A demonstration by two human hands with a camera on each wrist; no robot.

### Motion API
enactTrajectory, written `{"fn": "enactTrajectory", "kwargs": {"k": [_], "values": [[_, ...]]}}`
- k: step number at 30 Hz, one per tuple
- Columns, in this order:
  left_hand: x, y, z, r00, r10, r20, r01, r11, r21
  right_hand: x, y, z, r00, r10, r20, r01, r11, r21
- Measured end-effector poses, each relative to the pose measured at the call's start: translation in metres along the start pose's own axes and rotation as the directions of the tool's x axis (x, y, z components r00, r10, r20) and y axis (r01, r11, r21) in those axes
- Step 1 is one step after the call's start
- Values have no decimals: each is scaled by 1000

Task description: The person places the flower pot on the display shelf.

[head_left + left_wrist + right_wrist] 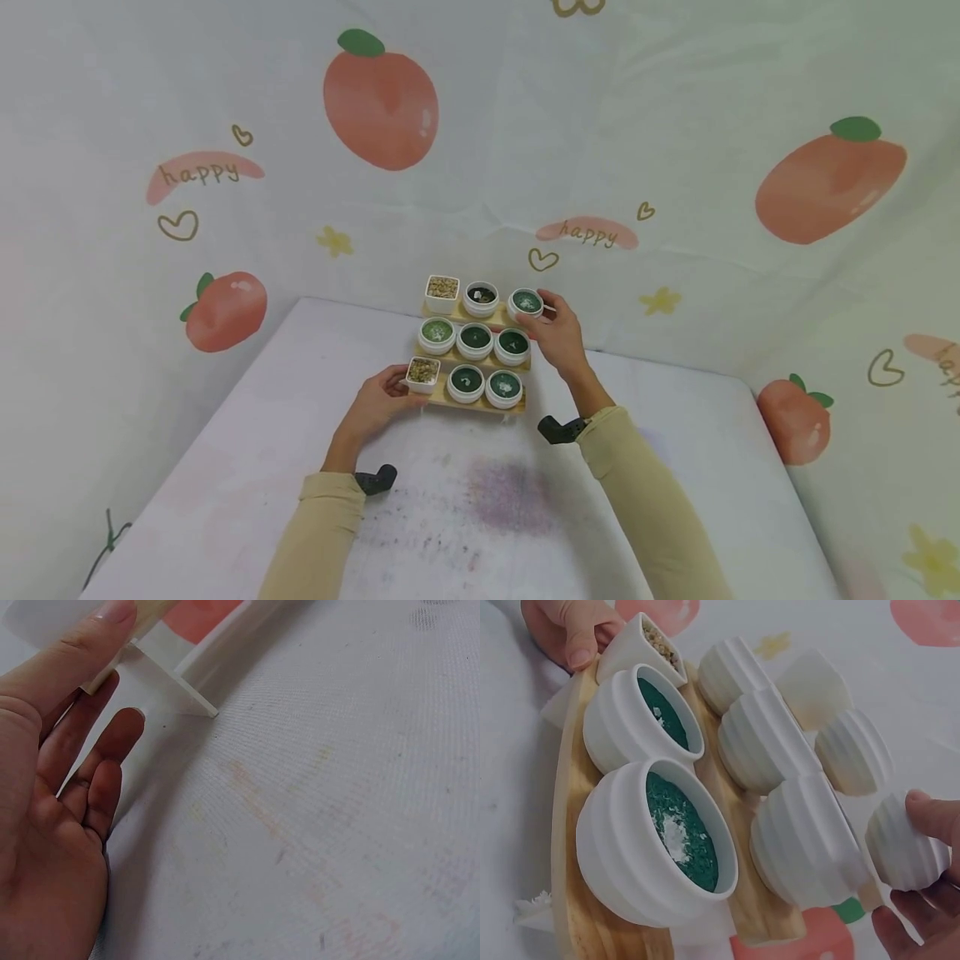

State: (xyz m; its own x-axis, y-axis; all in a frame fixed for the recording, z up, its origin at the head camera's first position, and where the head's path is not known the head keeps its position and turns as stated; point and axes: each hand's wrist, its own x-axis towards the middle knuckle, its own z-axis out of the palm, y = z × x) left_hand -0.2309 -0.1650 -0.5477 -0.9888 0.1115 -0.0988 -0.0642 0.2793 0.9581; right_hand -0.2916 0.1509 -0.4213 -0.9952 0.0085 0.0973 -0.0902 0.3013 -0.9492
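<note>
A three-tier wooden stand (491, 402) holds small white pots in the head view. My left hand (378, 402) grips the left end of its lowest tier, thumb over the wood and fingers beneath. Right above that thumb is a square white cup (423, 377) filled with brown grains. At the top right, my right hand (557, 332) holds a round ribbed white pot (901, 844) of dark green filling with white flecks, thumb on one side and fingers on the other. Part of that pot lies behind the fingers.
Several more round pots (475, 338) line the tiers. A second square cup (442, 292) stands at the top left. The white tabletop (420, 533) bears a purple stain. A fruit-printed cloth (480, 150) hangs close behind the stand. Black wrist mounts (561, 430) stick out from the sleeves.
</note>
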Motion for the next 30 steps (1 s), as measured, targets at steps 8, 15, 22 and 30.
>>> {"fn": "enactTrajectory", "kwargs": {"k": [8, 15, 22, 30], "values": [[2, -3, 2, 1000, 17, 2, -17, 1000, 4, 0, 0, 2, 1000, 3, 18, -3, 1000, -7], [0, -2, 3, 1000, 18, 1, -18, 1000, -4, 2, -1, 3, 998, -17, 53, 24, 993, -119], [-1, 1, 3, 1000, 18, -2, -18, 1000, 1, 1, -5, 1, 997, -21, 81, 37, 980, -197], [-1, 5, 2, 999, 19, 31, -19, 1000, 4, -1, -8, -2, 994, -21, 111, 46, 972, -229]]}}
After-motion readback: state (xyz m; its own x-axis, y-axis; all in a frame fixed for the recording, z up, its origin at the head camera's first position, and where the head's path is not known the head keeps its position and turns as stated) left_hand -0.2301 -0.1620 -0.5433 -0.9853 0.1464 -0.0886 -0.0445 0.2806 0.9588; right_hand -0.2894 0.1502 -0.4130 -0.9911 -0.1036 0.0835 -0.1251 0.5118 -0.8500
